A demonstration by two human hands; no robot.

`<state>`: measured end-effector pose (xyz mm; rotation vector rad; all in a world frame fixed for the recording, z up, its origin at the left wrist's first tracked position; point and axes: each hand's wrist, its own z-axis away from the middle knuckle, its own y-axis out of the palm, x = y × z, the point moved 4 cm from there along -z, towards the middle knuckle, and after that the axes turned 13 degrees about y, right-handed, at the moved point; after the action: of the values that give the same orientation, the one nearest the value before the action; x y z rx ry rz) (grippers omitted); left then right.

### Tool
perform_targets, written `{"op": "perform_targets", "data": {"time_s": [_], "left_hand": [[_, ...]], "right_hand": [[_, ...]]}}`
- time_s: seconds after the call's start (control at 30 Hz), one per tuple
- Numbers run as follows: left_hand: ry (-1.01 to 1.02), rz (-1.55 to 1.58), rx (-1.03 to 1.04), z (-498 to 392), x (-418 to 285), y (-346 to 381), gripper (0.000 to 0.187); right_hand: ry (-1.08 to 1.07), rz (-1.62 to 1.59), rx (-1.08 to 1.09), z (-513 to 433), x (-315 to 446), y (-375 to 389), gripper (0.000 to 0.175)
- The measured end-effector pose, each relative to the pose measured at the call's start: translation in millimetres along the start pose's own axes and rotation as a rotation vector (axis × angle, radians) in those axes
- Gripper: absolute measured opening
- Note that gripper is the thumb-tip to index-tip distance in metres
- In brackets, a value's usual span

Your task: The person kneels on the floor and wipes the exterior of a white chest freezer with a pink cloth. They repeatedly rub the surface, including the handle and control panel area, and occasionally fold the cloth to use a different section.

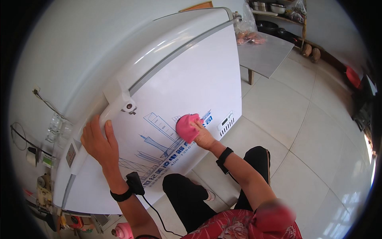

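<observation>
A white chest freezer (191,80) with a grey trim strip stands before me, its front printed with blue building drawings and writing. My right hand (204,136) presses a bunched pink cloth (187,128) against the printed front panel. The cloth covers part of the drawing and lettering. Over on the left, my left hand (100,142) rests on the freezer's white lid handle (115,104), fingers over the top and thumb on the near side. Just beyond that hand is the handle's lock (129,106). Black straps with small devices circle both wrists.
A grey table (265,55) beyond the freezer holds a clear plastic bag (249,33) of reddish-brown items. Shelves (277,15) with pots stand behind it. A vent grille (227,127) is low on the freezer. A pink bottle (123,230) and a sewing machine (44,186) are at lower left.
</observation>
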<state>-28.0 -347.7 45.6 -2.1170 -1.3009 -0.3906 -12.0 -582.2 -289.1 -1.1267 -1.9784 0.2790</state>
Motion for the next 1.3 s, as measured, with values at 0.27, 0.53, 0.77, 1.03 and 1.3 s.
{"op": "perform_targets", "data": {"time_s": [0.27,0.53,0.77,1.03,1.3], "left_hand": [[-0.037,-0.01,0.032,0.4,5.8,3.2,0.03],[-0.096,0.546,0.007,29.8,-98.8,-16.5,0.041],[0.362,1.654,1.458,242.2,-414.5,29.5,0.038],[0.625,2.058,1.808,406.0,-533.4,10.9,0.031],[0.485,2.512,1.756,426.6,-551.0,-7.5,0.028]], "right_hand": [[0.926,-0.577,-0.327,24.6,-74.6,-146.5,0.036],[0.899,-1.325,-0.208,29.1,-38.4,-268.0,0.032],[0.977,-1.297,-0.043,40.3,-34.6,-267.5,0.04],[1.162,-1.104,0.118,58.9,-56.4,-252.7,0.041],[1.382,-0.983,0.298,66.5,-114.1,-207.2,0.041]]}}
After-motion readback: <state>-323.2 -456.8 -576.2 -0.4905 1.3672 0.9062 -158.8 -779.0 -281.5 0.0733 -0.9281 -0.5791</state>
